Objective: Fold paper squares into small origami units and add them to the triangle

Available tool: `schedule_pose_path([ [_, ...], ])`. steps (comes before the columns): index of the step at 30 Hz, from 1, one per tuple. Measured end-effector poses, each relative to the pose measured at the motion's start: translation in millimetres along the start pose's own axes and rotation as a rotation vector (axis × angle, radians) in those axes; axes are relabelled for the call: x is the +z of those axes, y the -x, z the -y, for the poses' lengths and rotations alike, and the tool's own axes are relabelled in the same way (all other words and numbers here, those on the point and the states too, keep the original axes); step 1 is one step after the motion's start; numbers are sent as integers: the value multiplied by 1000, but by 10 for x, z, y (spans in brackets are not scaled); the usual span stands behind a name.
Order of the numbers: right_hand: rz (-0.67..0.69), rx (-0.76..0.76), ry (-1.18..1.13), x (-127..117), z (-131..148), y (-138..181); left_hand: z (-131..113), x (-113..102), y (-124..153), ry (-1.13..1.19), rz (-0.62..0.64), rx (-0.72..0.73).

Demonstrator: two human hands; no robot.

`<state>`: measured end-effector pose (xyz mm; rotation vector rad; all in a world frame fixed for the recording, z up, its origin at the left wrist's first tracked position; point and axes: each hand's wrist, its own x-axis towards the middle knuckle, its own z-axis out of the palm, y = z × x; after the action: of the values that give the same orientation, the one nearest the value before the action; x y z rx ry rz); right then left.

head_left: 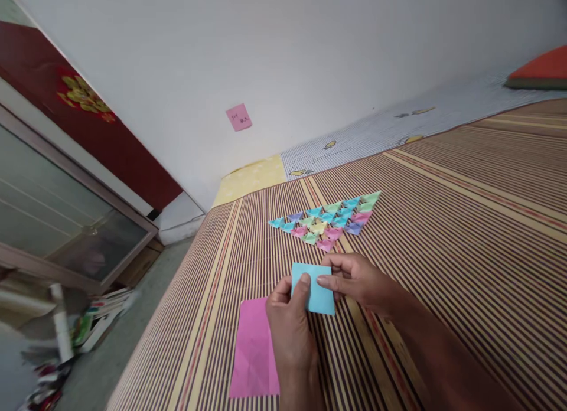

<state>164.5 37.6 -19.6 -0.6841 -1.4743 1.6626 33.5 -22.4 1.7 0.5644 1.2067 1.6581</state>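
A light blue square of paper [319, 299] is held up between both hands, above the striped mat. My left hand [292, 322] grips its left side, thumb lying on the front face. My right hand [354, 281] pinches the upper right edge, with the thumb on the front and fingers behind. Under and left of my left wrist lies a pink sheet of paper [253, 352] with faint creases. Just beyond the hands, several small folded paper pieces [328, 218] in blue, green, pink, purple and yellow are laid out in rows.
The striped mat [443, 222] covers the bed. Behind it runs a checked sheet [349, 140] along the white wall, where a pink note [239, 117] is stuck. An orange cushion [538, 68] sits far right. At left are a glazed door [66, 204] and floor clutter [100, 316].
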Motion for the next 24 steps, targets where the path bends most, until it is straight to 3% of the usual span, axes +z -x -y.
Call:
schedule_pose_path([
  [8, 21, 9, 61, -5, 33, 16, 27, -111, -28, -76, 148, -29],
  [13, -66, -73, 73, -25, 59, 20, 1, -121, -14, -198, 215, -14],
  [24, -97, -104, 143, -11, 200, 61, -30, -70, 43, -412, 279, 14],
])
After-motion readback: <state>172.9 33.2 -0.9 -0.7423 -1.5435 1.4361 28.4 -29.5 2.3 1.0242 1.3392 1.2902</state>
